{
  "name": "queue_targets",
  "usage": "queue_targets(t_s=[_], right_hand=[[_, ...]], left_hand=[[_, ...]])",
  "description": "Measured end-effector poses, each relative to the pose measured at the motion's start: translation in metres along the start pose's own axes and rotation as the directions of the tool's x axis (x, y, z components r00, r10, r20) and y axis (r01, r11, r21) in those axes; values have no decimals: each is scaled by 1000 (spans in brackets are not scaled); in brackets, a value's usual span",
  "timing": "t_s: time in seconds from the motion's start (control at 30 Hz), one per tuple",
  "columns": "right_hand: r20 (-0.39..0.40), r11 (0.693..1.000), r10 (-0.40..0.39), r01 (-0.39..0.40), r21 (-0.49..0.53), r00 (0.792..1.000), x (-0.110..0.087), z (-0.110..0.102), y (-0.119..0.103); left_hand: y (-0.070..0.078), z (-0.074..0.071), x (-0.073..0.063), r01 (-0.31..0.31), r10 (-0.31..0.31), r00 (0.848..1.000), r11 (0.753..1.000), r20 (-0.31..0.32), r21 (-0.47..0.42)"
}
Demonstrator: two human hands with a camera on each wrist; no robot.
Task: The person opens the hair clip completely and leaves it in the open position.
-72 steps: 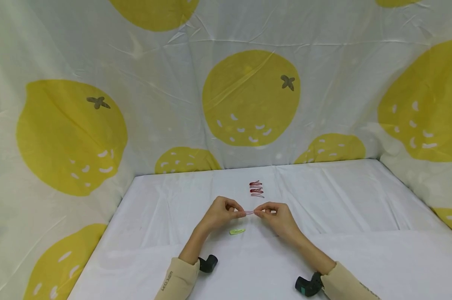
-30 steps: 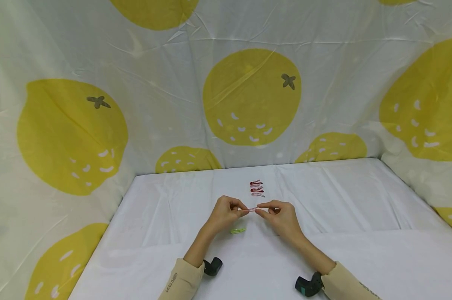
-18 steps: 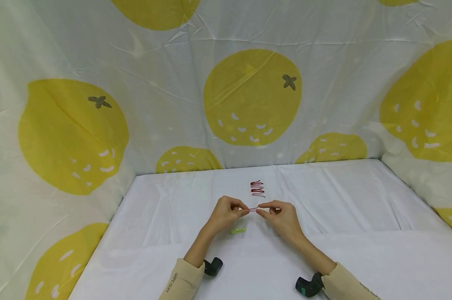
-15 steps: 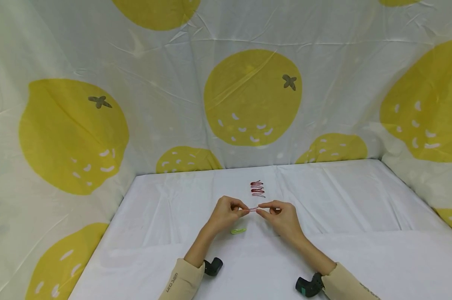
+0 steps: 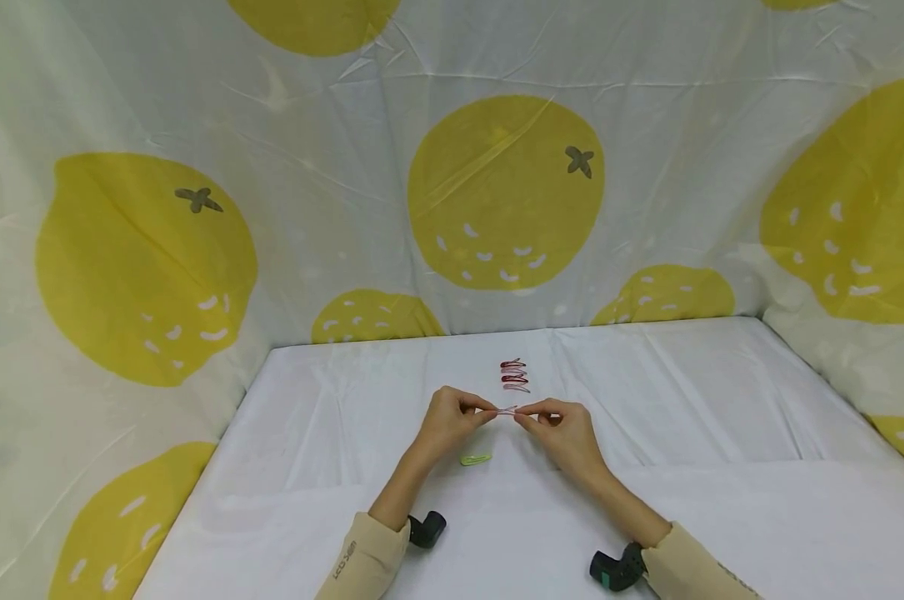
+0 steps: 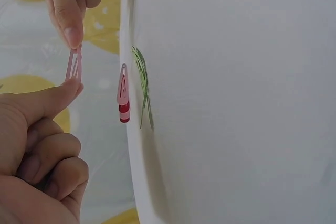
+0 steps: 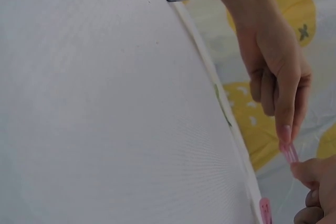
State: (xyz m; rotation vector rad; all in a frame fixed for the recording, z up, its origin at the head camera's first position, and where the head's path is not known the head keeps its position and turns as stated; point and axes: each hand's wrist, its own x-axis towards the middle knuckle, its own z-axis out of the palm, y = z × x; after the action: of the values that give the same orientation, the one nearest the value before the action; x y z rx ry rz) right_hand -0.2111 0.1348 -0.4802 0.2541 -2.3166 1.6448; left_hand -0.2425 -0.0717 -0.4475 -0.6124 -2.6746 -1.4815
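Between both hands, above the white cloth, is a pink snap hair clip [image 5: 506, 411]. My left hand [image 5: 444, 421] pinches one end between thumb and index finger. My right hand [image 5: 566, 433] pinches the opposite end. The left wrist view shows the slotted frame of the pink clip [image 6: 74, 67] between the fingertips, and the right wrist view shows its middle [image 7: 290, 153] too. On the cloth, below and left of the fingertips, lies a green hair clip [image 5: 475, 459]. Beyond the hands, several red and pink hair clips [image 5: 515, 379] lie in a column.
A white cloth [image 5: 721, 517] covers the table. Behind it and at both sides hangs a curtain [image 5: 324, 167] with yellow lemon prints. A black wrist camera [image 5: 427, 529] sits on the left forearm, another black camera [image 5: 616, 568] on the right one.
Both hands have moved slightly right since the earliest frame and a little farther away lately, keeping the pink hair clip pinched. The green clip and the column of clips stay put.
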Motion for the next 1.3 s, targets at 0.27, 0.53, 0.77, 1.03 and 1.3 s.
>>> queue_targets(t_s=[0.27,0.53,0.77,1.03,1.3], right_hand=[[-38,992,117,-119,-46,992,9,-4,3],[-66,970,198,-206,-133,978,29,-6,14],[-47,964,196,-201,-175,979,40,-6,23],[-51,963,157,-164,-212,986,42,-4,28],[-65,962,151,-162,-218,986,42,-4,29]], left_hand=[[1,9,16,26,-25,1000,996,-20,80],[4,17,43,109,-105,994,980,-33,168],[1,20,59,169,-172,985,960,-9,224],[-6,19,64,197,-205,979,955,16,221],[-9,19,66,197,-210,977,953,33,229]])
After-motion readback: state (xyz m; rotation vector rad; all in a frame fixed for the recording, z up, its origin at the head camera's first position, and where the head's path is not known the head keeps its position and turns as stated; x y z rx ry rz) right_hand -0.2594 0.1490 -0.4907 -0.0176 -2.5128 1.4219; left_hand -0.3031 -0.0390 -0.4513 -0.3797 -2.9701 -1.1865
